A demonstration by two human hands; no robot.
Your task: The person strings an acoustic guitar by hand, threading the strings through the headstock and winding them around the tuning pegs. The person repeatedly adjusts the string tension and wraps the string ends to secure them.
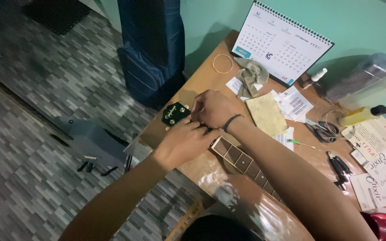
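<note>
A person's two hands work at the black headstock of a guitar laid across a brown counter, seen from a head-worn camera looking down. The right hand, a dark band at its wrist, curls over the headstock's near end, where it meets the neck. Its fingers are bent around something there, though what they pinch is hidden. The left hand presses in from below, its fingers folded shut against the same spot; what it grips cannot be told either. The neck runs back toward the camera along the counter's edge, and the headstock juts past that edge over the tiled floor.

Beside the hands lie a yellowed cloth, a grey rag, a loose coil of wire, scissors, black cutters, a yellow bottle and scattered paper packets. A desk calendar stands against the green wall.

The risk appears to lie in the overhang: a hard push by either hand could tip or slide the guitar toward the floor. A taut string slipping from the fingers could whip back, and the cluttered counter leaves small parts easy to lose.
</note>
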